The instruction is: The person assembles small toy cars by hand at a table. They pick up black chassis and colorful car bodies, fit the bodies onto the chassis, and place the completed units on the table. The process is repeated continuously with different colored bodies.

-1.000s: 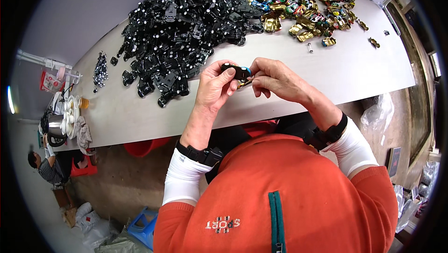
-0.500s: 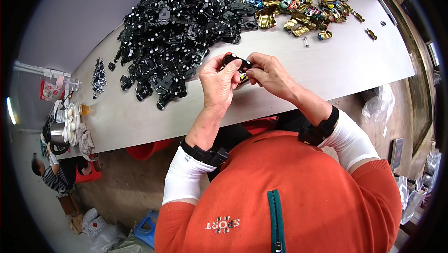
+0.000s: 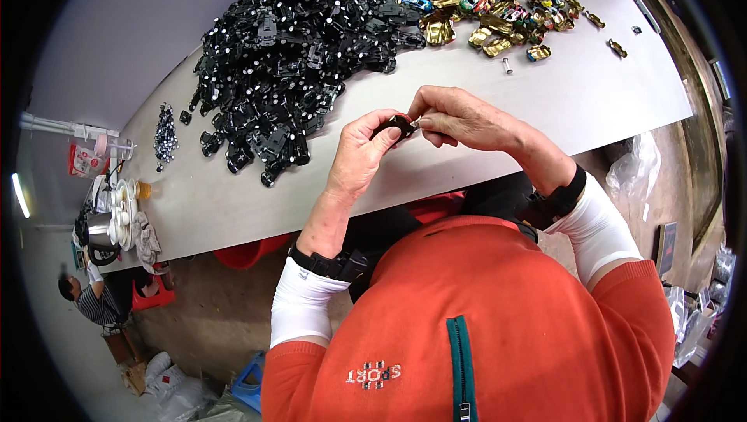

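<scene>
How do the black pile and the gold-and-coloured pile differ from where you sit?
Colour: the black pile is dark with small pale dots; the coloured pile mixes gold with blue, red and green.
Size: the black pile covers more surface; the coloured pile is smaller.
Place: the black pile lies left of the coloured pile.
Shared: both are many small toy-car pieces on the table.

Left fingers (image 3: 383, 140) hold a dark toy-car part (image 3: 404, 123).
</scene>
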`<action>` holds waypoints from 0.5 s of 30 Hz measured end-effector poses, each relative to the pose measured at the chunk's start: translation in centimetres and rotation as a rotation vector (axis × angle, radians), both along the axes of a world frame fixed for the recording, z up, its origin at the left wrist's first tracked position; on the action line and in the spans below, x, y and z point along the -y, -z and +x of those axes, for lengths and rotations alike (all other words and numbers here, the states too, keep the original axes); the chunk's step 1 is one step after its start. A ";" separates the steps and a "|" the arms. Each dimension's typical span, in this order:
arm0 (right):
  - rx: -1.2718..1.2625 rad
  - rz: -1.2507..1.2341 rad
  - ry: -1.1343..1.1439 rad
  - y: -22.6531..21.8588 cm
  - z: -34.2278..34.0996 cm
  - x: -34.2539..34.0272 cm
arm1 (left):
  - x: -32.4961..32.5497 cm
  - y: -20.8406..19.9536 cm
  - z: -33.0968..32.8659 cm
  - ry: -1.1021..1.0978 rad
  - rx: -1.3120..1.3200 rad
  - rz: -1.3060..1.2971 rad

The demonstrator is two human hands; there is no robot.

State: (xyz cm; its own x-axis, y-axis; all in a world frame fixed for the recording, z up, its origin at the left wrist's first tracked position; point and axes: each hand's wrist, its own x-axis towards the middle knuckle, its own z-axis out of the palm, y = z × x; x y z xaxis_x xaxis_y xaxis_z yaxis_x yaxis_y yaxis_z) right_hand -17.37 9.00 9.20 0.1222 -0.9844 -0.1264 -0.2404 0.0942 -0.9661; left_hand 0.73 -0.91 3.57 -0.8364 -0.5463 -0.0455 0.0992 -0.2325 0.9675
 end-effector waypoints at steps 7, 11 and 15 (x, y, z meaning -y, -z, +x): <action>0.006 -0.007 -0.012 0.2 0.0 0.1 | -0.1 -0.6 -0.1 0.016 0.015 -0.091; -0.077 -0.144 0.052 1.8 0.3 0.5 | -0.9 -1.2 -0.5 -0.052 0.053 -0.177; -0.377 -0.298 0.179 1.8 1.1 0.6 | -1.1 -1.3 -0.6 -0.139 0.118 -0.214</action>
